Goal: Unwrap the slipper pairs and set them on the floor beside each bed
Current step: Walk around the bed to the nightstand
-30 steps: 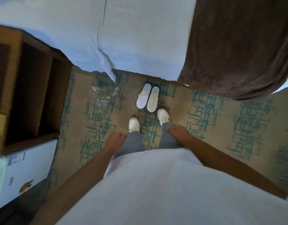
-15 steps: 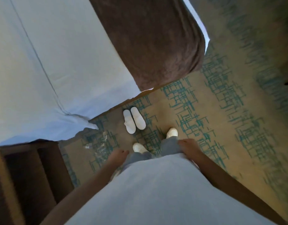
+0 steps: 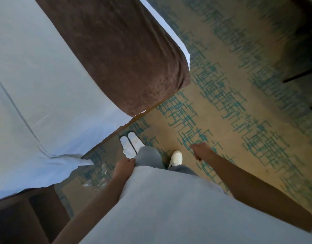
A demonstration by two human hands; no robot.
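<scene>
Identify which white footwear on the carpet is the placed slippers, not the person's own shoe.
The slipper pair lying side by side against the bed edge, partly hidden by the knee. The single white shoe sits beneath the trouser leg, worn.

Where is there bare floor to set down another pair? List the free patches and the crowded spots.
Free: the wide carpet right of the bed's brown throw, past the right hand. Crowded: the strip along the bed, where the slippers lie beside the clear wrapper, with the left hand, leg and shoe close by.
</scene>
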